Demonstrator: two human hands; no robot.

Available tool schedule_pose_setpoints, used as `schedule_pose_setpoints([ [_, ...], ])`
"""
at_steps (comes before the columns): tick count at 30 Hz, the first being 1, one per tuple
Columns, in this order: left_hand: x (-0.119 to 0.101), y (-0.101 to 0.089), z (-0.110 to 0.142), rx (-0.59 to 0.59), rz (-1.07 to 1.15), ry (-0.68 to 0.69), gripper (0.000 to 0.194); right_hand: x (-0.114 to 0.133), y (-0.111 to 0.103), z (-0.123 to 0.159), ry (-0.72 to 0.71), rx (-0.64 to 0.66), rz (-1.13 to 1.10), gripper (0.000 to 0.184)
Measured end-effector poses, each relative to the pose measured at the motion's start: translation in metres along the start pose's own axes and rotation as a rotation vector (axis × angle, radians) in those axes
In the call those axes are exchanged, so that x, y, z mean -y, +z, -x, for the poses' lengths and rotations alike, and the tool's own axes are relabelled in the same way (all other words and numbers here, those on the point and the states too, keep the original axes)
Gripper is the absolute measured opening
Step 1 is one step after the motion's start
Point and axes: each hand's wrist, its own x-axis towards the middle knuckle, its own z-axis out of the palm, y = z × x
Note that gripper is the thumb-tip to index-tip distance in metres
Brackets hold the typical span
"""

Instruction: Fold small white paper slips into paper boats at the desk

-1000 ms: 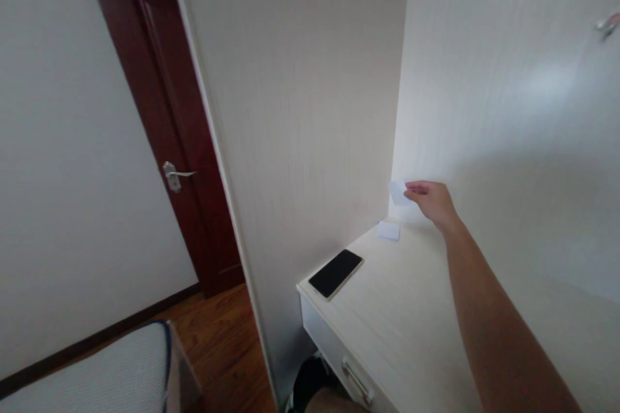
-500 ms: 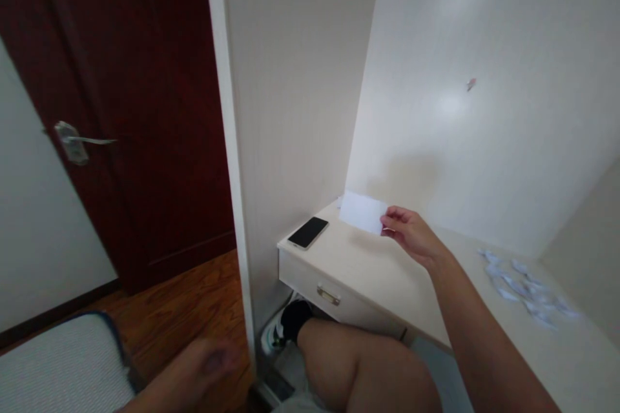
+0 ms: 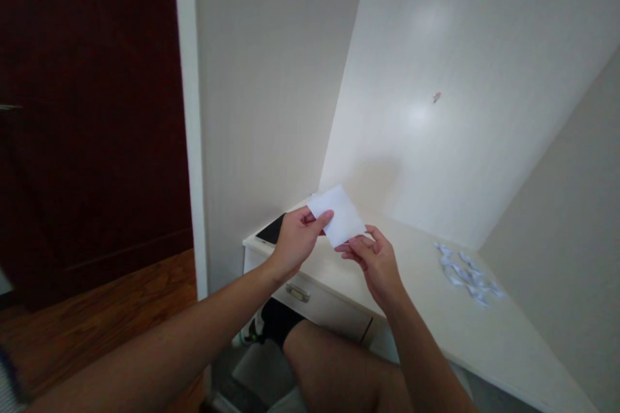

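Note:
A small white sheet of paper (image 3: pixel 340 214) is held up above the left part of the desk, tilted, between both hands. My left hand (image 3: pixel 301 235) pinches its left side, with the thumb lying on top. At the lower right corner, my right hand (image 3: pixel 371 255) grips the paper between thumb and fingers. Behind my left hand, a dark-screened phone (image 3: pixel 270 230) lies on the desk and is partly covered by it. Several folded white paper pieces (image 3: pixel 467 274) lie in a loose cluster farther right.
The white desk (image 3: pixel 416 271) has a drawer with a metal handle (image 3: pixel 297 293). A tall side panel (image 3: pixel 271 90) rises at its left and a back wall (image 3: pixel 450 32) behind. My leg (image 3: pixel 339 361) is under the desk edge. A dark red door (image 3: pixel 92 110) stands at left.
My left hand has come up from the lower left and taken hold of the paper. The paper has turned and moved slightly left in view. The camera view has shifted right.

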Motion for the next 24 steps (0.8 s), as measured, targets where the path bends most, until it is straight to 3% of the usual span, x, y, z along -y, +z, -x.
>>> schedule_pose_setpoints([
  [4,0.008,-0.007,-0.03,0.054,-0.113,0.013,0.042,-0.001,-0.022,-0.024,-0.061,0.045,0.104,0.049],
  [8,0.027,-0.008,-0.059,0.097,-0.365,0.109,0.035,-0.003,-0.048,-0.056,-0.103,0.067,0.414,0.035],
  [11,0.053,-0.002,-0.079,0.137,-0.503,0.215,0.038,-0.007,-0.072,-0.085,-0.145,0.008,0.507,0.028],
  [14,0.088,0.009,-0.097,0.242,-0.512,0.281,0.035,-0.014,-0.101,-0.113,-0.121,-0.109,0.462,0.025],
  [17,0.126,0.021,-0.113,0.328,-0.523,0.385,0.022,-0.031,-0.132,-0.134,-0.013,-0.179,0.356,0.037],
  [20,0.163,0.03,-0.127,0.455,-0.572,0.459,0.013,-0.055,-0.159,-0.141,0.08,-0.216,0.232,0.042],
  [24,0.202,0.038,-0.137,0.613,-0.618,0.447,0.013,-0.083,-0.186,-0.138,0.118,-0.262,0.097,0.044],
])
